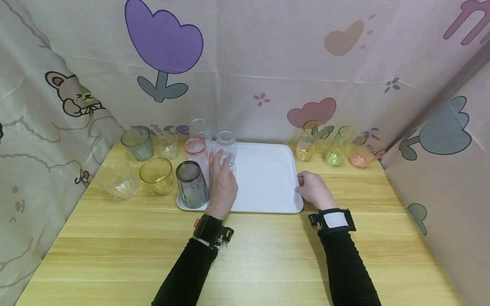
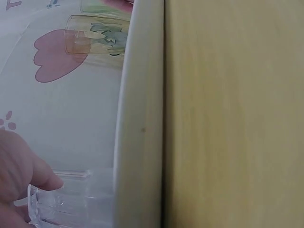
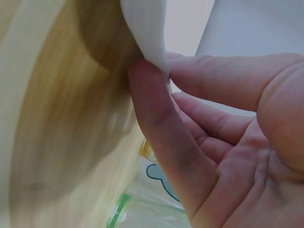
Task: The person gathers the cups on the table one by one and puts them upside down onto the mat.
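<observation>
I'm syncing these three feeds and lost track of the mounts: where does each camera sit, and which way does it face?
Head: worn on the head, looking forward and down at the wooden table, white tray and cups; both black-sleeved forearms, left hand and right hand show.
Left wrist: at the left wrist, looking along the tray's rim; fingertips grip a clear cup.
Right wrist: under the right hand, looking up at thumb and finger pinching the tray's edge.
Shared: the tray appears in all three; the left wrist and head views share the clear cup.

tray (image 1: 264, 182): white | table (image 1: 268, 255): pale wood grain | sleeves (image 1: 344, 267): black | backdrop (image 1: 245, 63): pink, tulip print
</observation>
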### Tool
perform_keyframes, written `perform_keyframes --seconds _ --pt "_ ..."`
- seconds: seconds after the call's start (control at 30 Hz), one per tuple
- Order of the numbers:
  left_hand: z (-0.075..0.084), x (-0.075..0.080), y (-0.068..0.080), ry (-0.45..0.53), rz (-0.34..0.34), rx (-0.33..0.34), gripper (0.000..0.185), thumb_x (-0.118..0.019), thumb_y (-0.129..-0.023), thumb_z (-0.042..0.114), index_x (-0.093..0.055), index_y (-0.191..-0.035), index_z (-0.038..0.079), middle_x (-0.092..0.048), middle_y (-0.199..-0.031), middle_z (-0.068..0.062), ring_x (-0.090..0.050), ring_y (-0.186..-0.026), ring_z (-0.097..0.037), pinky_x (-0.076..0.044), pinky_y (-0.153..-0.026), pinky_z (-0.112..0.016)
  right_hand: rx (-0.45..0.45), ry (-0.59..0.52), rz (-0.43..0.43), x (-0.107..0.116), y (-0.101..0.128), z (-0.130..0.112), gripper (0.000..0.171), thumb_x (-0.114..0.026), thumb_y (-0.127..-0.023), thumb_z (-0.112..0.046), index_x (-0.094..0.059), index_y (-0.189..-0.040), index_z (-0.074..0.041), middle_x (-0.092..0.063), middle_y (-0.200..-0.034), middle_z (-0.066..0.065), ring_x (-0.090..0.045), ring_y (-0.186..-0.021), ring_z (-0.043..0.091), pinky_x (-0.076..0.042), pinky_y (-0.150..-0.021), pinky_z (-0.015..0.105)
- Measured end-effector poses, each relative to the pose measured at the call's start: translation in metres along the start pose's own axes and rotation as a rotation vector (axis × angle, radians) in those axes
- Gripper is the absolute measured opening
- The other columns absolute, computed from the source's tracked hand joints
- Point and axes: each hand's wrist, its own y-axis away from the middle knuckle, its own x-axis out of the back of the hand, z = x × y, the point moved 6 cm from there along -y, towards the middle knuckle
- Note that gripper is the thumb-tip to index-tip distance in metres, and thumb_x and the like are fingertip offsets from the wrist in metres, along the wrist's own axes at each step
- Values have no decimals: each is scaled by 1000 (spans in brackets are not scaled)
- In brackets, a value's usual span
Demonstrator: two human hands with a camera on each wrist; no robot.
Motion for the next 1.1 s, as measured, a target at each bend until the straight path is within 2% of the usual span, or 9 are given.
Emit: perform_keyframes --seconds 0.23,0.4,0.53,0.63,0.77,0.9,1.0,1.1 --pt "3 1 -1 0 1 -9 40 -65 -89 -10 -63 -128 -7 -42 -153 -26 -24 -151 -50 -22 -126 -56 13 -1 5 -1 2 1 49 -70 -93 -2 -55 -137 13 -68 -119 28 -65 -109 40 -54 -96 54" --pt "12 7 -1 28 55 -78 41 -71 -85 -6 -65 -126 -5 -46 -151 -24 -32 -148 -50 -27 -124 -57 30 -17 28 2 4 0 48 -70 -93 -3 -57 -136 13 -68 -117 28 -65 -108 40 -54 -95 54" --pt "22 7 0 63 103 -155 39 -71 -83 -5 -68 -122 -3 -52 -144 -23 -43 -139 -47 -36 -118 -55 71 -83 141 11 8 -3 46 -70 -95 -8 -58 -134 12 -68 -117 28 -67 -104 41 -56 -89 53" --pt "28 3 3 85 88 -183 41 -70 -83 -4 -68 -124 -1 -56 -138 -21 -50 -129 -43 -43 -110 -52 118 -169 277 20 11 -7 45 -69 -97 -13 -59 -135 9 -66 -118 27 -68 -101 41 -58 -84 53" --pt "38 -8 8 102 -8 -218 43 -70 -85 -2 -67 -128 2 -62 -126 -17 -60 -113 -36 -51 -96 -47 173 -288 460 34 17 -12 42 -69 -98 -15 -60 -134 6 -65 -121 23 -69 -102 41 -59 -82 52" --pt "46 -19 16 86 -148 -246 36 -70 -88 0 -71 -123 6 -71 -109 -6 -68 -96 -22 -55 -82 -41 180 -395 608 44 23 -12 41 -70 -98 -15 -59 -133 4 -65 -122 20 -69 -104 37 -60 -82 45" --pt "51 -28 23 48 -304 -235 27 -69 -91 3 -75 -116 10 -72 -100 0 -67 -87 -14 -54 -74 -34 173 -489 695 49 26 -10 43 -70 -98 -15 -57 -135 3 -63 -126 18 -68 -109 34 -59 -88 43" --pt "54 -38 29 0 -523 -184 21 -68 -95 10 -78 -113 14 -71 -99 3 -66 -87 -13 -54 -72 -31 167 -580 748 53 27 -7 50 -71 -97 -15 -53 -139 2 -58 -131 17 -63 -116 33 -57 -96 45"
